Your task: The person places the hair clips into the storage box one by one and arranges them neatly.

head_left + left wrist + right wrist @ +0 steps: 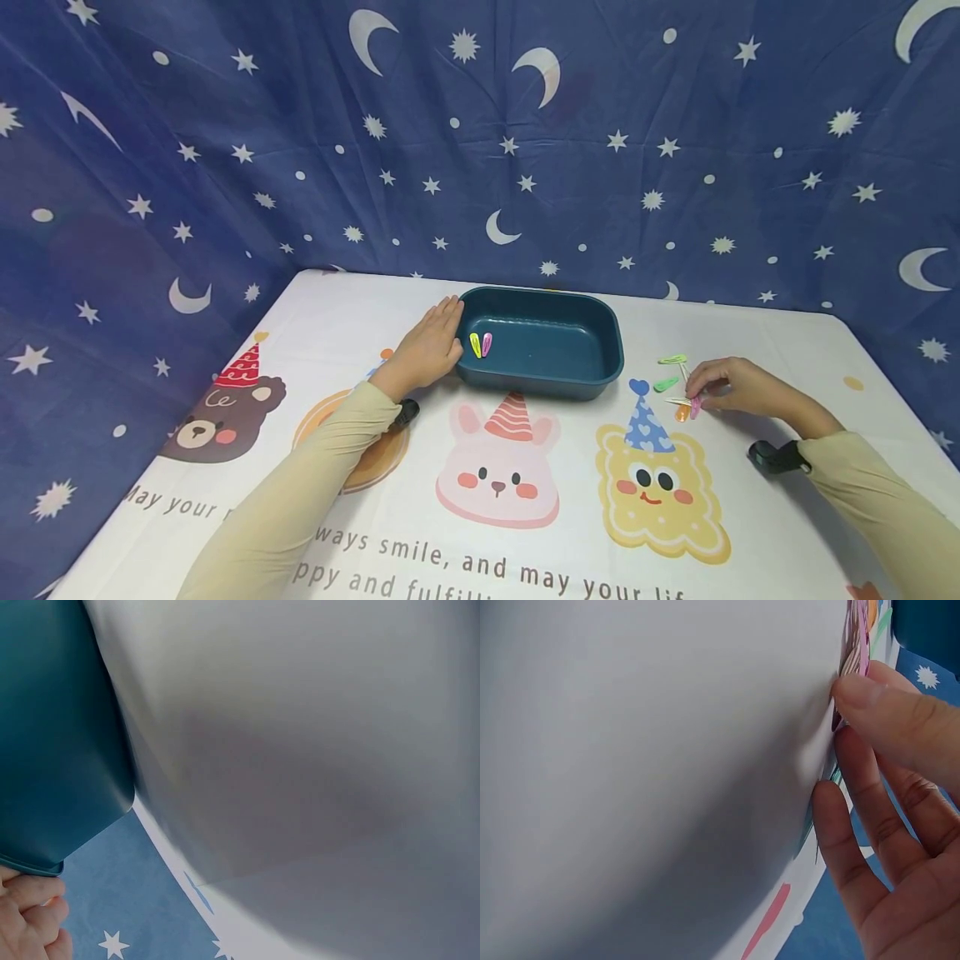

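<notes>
A dark teal rectangular basin stands toward the back of the table. Inside it, near the left wall, lie a yellow hair clip and a pink hair clip. My left hand rests against the basin's left side, fingers extended along the rim. To the right of the basin, my right hand pinches another pink hair clip between thumb and index finger, low over the cloth. Around those fingertips lie a light green clip, a green clip and an orange clip.
A white tablecloth printed with cartoon animals and lettering covers the table. Behind it hangs a navy curtain with moons and stars. A black wrist camera sits at the right cuff.
</notes>
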Demonstrator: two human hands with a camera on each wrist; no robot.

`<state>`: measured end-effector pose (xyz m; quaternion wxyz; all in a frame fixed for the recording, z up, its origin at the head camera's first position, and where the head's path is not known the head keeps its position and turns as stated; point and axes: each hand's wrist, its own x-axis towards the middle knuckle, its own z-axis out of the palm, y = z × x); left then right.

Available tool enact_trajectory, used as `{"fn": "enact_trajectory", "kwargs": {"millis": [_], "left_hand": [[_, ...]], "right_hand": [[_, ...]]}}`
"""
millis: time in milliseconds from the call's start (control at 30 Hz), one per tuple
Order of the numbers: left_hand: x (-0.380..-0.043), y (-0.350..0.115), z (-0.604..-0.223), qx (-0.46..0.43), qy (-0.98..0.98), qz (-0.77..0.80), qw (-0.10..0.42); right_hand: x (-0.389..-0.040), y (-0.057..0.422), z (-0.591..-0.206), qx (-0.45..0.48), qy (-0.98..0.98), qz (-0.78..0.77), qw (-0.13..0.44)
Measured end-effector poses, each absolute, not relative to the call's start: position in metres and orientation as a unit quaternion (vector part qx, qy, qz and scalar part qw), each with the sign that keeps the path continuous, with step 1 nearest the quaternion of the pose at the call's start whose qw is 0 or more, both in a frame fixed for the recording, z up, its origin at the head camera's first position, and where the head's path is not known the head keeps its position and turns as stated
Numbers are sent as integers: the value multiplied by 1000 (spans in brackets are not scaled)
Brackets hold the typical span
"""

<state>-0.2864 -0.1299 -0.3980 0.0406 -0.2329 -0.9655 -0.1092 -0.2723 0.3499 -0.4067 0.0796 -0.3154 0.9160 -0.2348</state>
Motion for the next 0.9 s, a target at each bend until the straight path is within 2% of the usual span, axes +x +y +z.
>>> {"fn": "enact_trajectory", "kwargs": {"millis": [267, 567, 900], "left_hand": [[-285, -130, -397, -232, -966, -110, 38], [-285, -130, -396, -230, -966, -109, 35], [-286, -130, -398, -229, -966, -109, 39]], "right_hand": [[-271, 347, -400, -307, 917, -231, 103], [-273, 351, -403, -342, 906, -240, 73], [-274, 353, -405, -339, 905, -249, 69]]}}
